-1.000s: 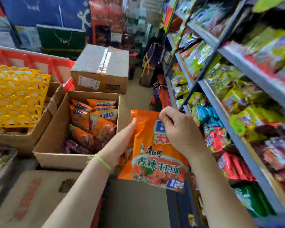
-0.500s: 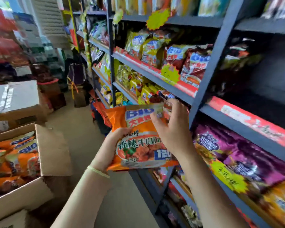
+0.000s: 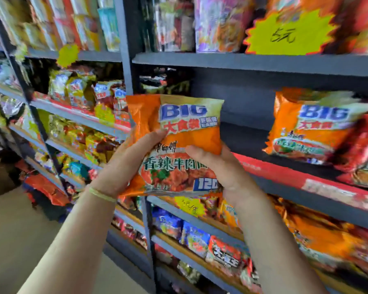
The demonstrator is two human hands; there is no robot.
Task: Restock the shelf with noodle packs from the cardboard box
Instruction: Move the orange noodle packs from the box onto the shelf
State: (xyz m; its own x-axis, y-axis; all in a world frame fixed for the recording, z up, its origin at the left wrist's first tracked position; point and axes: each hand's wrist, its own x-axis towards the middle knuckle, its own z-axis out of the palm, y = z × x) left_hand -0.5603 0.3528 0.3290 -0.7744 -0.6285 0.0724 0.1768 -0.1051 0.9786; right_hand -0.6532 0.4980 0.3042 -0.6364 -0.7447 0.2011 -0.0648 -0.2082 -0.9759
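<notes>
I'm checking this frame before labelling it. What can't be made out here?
- Orange pack: its lower edges, head view, covered by left hand and right hand.
- Shelf pack: right side hidden behind a red pack.
- Shelf labels: print blurred.
- Cardboard box: out of frame.

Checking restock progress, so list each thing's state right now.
Orange noodle pack: held upright before the shelf, not yet placed.
Left hand: grips pack's left side.
Right hand: grips pack's right side.
Matching pack: already on shelf.
Middle shelf: partly empty.

Noodle pack (image 3: 185, 132) lower corners hidden under both hands – shelved packs (image 3: 79, 90) at left blurred.
</notes>
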